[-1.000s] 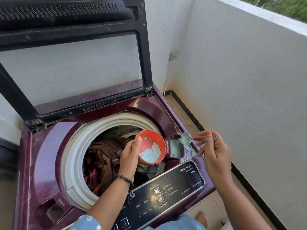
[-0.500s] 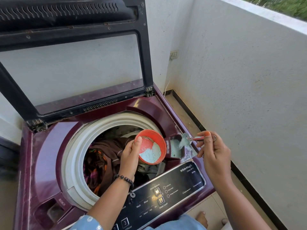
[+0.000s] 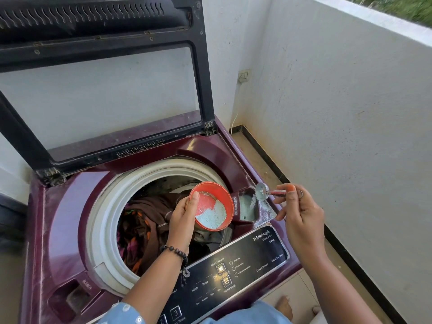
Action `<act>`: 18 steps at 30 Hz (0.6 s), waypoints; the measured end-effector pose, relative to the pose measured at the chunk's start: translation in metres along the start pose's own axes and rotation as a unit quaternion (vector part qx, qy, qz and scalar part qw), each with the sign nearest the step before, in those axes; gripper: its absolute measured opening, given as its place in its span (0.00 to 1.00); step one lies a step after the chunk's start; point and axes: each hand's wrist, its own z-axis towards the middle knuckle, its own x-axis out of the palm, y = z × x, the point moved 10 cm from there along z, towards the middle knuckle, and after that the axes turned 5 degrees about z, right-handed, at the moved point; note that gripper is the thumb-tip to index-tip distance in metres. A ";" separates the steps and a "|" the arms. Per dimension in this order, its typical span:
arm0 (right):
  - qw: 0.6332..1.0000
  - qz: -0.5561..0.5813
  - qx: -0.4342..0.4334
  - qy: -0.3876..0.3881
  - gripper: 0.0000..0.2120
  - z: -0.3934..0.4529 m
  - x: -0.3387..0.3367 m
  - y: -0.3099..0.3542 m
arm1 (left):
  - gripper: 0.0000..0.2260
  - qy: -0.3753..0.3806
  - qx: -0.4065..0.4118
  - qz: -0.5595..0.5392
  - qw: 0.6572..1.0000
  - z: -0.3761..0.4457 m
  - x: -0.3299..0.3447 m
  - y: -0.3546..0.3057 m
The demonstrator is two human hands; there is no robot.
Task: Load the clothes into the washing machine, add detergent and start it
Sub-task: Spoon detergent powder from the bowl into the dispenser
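A maroon top-loading washing machine (image 3: 53,230) fills the left and centre of the frame, its lid (image 3: 102,73) raised across the upper left. In the round drum opening at centre-left lie dark brown and patterned clothes (image 3: 145,225). Just right of centre the left hand (image 3: 183,217) grips a red bowl (image 3: 211,205) of pale blue detergent powder, tilted over the drum. Right of the bowl sits the open detergent compartment (image 3: 246,208), powder inside. Above it, the right hand (image 3: 301,213) pinches a metal spoon (image 3: 263,190) by its handle, tipped
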 end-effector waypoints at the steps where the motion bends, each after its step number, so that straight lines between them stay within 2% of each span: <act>1: 1.000 -0.002 -0.001 -0.001 0.10 0.000 0.000 0.000 | 0.23 -0.001 0.001 0.002 1.000 0.001 0.000 0.001; 9: 1.000 -0.004 -0.001 -0.001 0.10 -0.001 0.000 0.001 | 0.25 -0.003 0.000 0.009 1.000 0.001 -0.001 0.002; 18: 1.000 -0.019 -0.008 0.001 0.11 -0.001 -0.001 0.001 | 0.22 0.001 -0.002 0.004 1.000 -0.001 0.001 0.000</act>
